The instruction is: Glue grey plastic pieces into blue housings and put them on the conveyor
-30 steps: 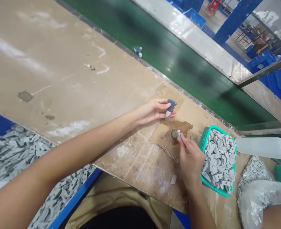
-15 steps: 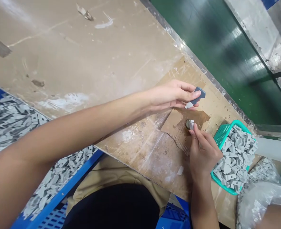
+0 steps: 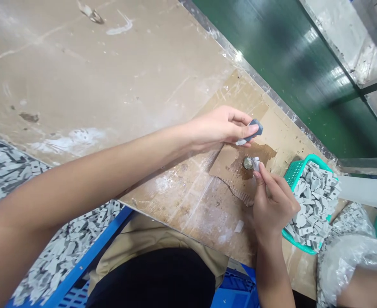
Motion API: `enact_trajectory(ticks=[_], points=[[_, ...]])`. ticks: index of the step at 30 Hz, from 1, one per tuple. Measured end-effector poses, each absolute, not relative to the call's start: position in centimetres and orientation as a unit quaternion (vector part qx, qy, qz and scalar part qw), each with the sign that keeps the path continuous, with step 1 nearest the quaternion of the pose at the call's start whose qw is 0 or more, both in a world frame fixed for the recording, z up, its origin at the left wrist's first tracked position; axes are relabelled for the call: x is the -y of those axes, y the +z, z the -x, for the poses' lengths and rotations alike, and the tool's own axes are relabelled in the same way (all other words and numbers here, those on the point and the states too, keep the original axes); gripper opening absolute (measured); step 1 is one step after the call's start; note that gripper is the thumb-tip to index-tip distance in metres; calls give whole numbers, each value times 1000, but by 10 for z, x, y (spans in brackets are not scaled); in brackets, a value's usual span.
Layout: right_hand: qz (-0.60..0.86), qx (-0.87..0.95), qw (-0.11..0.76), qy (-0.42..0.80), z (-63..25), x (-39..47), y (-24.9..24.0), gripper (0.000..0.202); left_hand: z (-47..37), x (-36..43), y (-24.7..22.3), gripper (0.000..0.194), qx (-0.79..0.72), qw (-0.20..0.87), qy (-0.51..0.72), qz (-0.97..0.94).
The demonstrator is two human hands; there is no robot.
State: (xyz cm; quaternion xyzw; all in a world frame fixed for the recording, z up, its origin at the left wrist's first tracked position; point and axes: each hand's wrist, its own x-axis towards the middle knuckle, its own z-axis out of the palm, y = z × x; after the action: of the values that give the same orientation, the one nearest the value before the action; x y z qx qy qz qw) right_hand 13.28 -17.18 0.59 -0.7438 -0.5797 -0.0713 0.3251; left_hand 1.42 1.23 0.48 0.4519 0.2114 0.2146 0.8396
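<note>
Grey-blue plastic sat pinched in the grip of the left hand (image 3: 220, 127), a small part (image 3: 251, 129) held between thumb and fingertips, just above the surface (image 3: 111, 77). The fingers were curled tight around it, and a pale bit stuck out below. The right hand (image 3: 273, 205) was closed too, pinching a small pale grey piece (image 3: 255, 163) with thumb and first finger. That piece touched a little round metal cap (image 3: 247, 162). The cap sat on a wet brown scrap of cardboard (image 3: 230, 169), which lay flat on the surface just under the left hand.

Just beside the right hand stood a green basket (image 3: 293, 177) full of small grey pieces. A clear plastic bag (image 3: 351, 256) with more grey bits lay past the basket, at the right edge. A white bottle (image 3: 364, 192) lay on its side near the basket. At the near left, a blue bin (image 3: 89, 256) held a big heap of grey pieces. A green belt (image 3: 287, 64) ran along the far side of the surface.
</note>
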Motion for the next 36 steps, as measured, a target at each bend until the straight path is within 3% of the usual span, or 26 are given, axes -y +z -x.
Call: enact_trajectory(ticks=[7, 11, 28, 36], points=[[740, 456, 493, -39, -128, 172, 20, 27, -20, 6, 4, 16, -180, 812, 185, -523], [722, 449, 526, -9, -129, 174, 24, 30, -22, 19, 3, 20, -169, 814, 159, -532], [740, 505, 443, 29, -123, 184, 32, 45, -19, 41, 8, 14, -162, 806, 198, -533], [718, 554, 416, 72, -127, 177, 31, 46, -21, 41, 5, 10, -221, 789, 150, -553]])
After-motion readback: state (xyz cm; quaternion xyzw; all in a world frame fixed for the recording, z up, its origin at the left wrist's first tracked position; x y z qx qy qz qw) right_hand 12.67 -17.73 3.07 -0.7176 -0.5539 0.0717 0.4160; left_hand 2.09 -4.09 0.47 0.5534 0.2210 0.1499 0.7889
